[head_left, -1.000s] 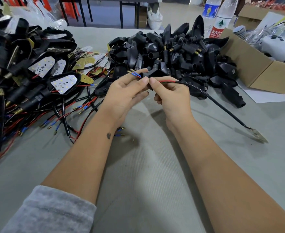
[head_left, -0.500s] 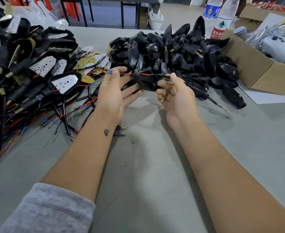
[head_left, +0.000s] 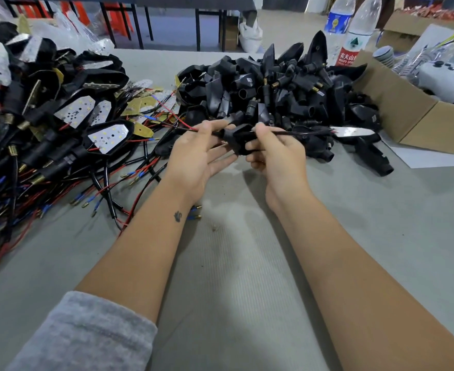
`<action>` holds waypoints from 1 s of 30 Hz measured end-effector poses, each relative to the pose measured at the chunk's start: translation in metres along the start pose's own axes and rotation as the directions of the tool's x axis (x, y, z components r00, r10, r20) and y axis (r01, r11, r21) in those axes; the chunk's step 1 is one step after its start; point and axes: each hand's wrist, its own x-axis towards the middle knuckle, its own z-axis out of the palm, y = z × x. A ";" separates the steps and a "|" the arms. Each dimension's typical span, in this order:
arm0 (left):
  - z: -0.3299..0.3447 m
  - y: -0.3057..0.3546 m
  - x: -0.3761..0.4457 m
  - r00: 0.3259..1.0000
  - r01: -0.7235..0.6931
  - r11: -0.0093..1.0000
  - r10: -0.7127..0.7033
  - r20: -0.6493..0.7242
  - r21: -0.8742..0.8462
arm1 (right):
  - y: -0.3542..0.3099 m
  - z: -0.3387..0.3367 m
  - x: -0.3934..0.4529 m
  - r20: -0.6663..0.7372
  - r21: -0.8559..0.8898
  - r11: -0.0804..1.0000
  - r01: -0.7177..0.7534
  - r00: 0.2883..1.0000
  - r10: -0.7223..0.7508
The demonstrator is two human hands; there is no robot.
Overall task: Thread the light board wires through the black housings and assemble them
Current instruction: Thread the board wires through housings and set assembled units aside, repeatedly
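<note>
A black housing [head_left: 238,139] is held in the air between my hands, with a black sleeved wire [head_left: 295,133] running through it. My right hand [head_left: 272,153] grips the housing from the right. My left hand [head_left: 197,153] pinches the red and black wire ends [head_left: 185,129] that come out on the left, its other fingers spread. The wire's light board [head_left: 350,131] hangs in the air at the right, close to the heap of loose black housings [head_left: 282,87].
Assembled lights with wires [head_left: 33,124] are heaped at the left. A cardboard box [head_left: 407,108] stands at the right with two water bottles [head_left: 353,36] behind it. A white paper sheet [head_left: 429,158] lies by the box. Bare grey table [head_left: 233,277] lies in front.
The wire has been drawn leftward through the housing. The light board rose from the table at the right and now hangs much closer to my right hand.
</note>
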 end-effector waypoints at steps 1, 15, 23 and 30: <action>-0.001 0.001 0.000 1.000 -0.007 1.000 0.006 -0.031 -0.016 | -0.002 -0.001 0.001 -0.025 0.094 0.995 -0.024 0.999 0.026; -0.002 0.002 0.001 0.998 0.051 0.986 -0.056 -0.026 -0.158 | 0.004 0.000 -0.001 0.088 -0.172 0.983 0.068 0.995 -0.054; -0.011 0.007 0.004 0.986 -0.036 0.981 0.004 -0.168 -0.189 | -0.004 -0.007 0.003 -0.013 0.066 0.998 -0.001 1.000 0.002; -0.010 0.007 0.004 0.992 0.006 0.990 -0.023 -0.124 -0.138 | -0.001 -0.012 0.006 -0.049 -0.103 0.994 0.042 0.998 -0.047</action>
